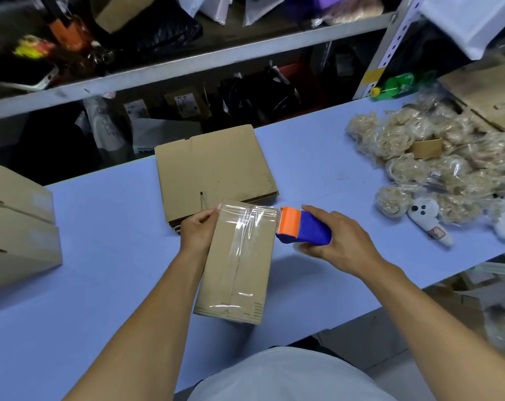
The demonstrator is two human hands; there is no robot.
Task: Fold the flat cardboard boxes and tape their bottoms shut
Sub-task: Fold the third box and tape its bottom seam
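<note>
A folded cardboard box point(231, 285) stands on the blue table point(100, 256), bottom up, with clear tape running along its middle seam and across its far end. My left hand point(197, 230) grips the box's far left edge. My right hand point(338, 244) is closed around a blue and orange tape dispenser point(302, 230), whose orange head touches the box's far right corner. Behind the box lies a stack of flat cardboard boxes point(213, 166).
Assembled boxes point(16, 227) stand at the left edge. Bagged plush items point(425, 157) and a white plush toy point(428, 218) lie at the right, with a green bottle point(396, 83) and an open carton point(488, 94) behind. Shelving runs along the back.
</note>
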